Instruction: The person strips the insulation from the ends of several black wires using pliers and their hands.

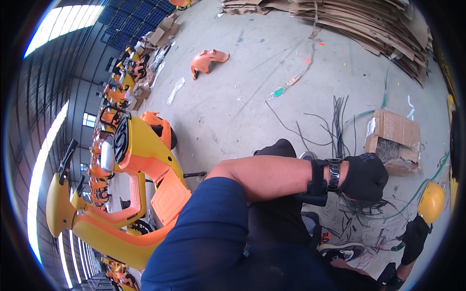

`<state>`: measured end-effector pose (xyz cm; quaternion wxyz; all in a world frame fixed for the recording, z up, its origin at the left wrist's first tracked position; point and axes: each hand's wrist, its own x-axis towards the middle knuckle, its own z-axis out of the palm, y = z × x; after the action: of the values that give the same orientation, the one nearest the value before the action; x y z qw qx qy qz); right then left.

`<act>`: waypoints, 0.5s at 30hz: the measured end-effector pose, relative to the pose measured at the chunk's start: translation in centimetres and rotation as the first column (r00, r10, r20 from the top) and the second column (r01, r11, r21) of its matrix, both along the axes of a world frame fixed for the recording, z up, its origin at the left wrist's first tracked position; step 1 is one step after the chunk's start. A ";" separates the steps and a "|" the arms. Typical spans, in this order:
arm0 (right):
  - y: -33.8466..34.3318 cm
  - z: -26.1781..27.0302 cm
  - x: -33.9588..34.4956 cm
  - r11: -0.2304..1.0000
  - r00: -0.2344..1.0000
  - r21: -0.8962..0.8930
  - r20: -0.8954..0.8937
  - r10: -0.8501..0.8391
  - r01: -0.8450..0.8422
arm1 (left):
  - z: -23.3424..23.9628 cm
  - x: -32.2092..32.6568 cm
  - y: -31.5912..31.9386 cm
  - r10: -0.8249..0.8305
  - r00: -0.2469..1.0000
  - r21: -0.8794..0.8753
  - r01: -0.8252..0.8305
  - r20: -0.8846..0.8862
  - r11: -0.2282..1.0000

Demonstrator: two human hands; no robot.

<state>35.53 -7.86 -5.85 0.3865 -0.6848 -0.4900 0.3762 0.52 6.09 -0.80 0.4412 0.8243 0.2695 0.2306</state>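
My left hand (pixel 364 179), in a black glove with a watch at the wrist, is closed over a bundle of thin dark wires (pixel 367 205); its fingertips are hidden. At the lower right is my right hand (pixel 414 238), also gloved in black. A rounded yellow part (pixel 431 202) lies right at its fingers, and a green and black piece (pixel 398 246) shows beside the palm. Whether the right hand grips either cannot be seen. Cut wire pieces (pixel 351 227) litter the floor between the hands. More long dark wires (pixel 339 127) lie beyond my left hand.
A torn cardboard box (pixel 397 132) holding tangled material stands near my left hand. Flattened cardboard (pixel 364 27) is stacked at the top right. Yellow and orange scooters (pixel 145 145) stand at the left. An orange plastic shell (pixel 209 60) and a green cord (pixel 418 194) lie on the floor.
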 end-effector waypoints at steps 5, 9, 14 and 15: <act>2.7 -1.4 3.1 0.983 0.991 -0.141 0.034 0.126 -0.120 | 0.6 -1.5 -0.3 0.097 0.993 -0.009 -0.098 -0.068 0.995; 2.9 -1.2 4.1 0.985 0.983 -0.084 0.094 0.161 -0.153 | 0.6 -1.5 0.2 0.128 0.983 0.055 -0.121 -0.131 0.991; 2.8 0.8 2.6 0.976 0.989 -0.166 0.029 0.147 -0.141 | 0.9 -1.8 0.0 0.128 0.981 -0.023 -0.133 -0.143 0.991; 2.8 1.0 2.1 0.976 0.988 -0.165 0.030 0.151 -0.145 | 0.9 -2.1 0.0 0.132 0.981 -0.023 -0.137 -0.142 0.990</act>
<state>37.62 -5.01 -4.80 0.2898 -0.6834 -0.5152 0.4283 -1.54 6.06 0.15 0.4180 0.8111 0.3587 0.1970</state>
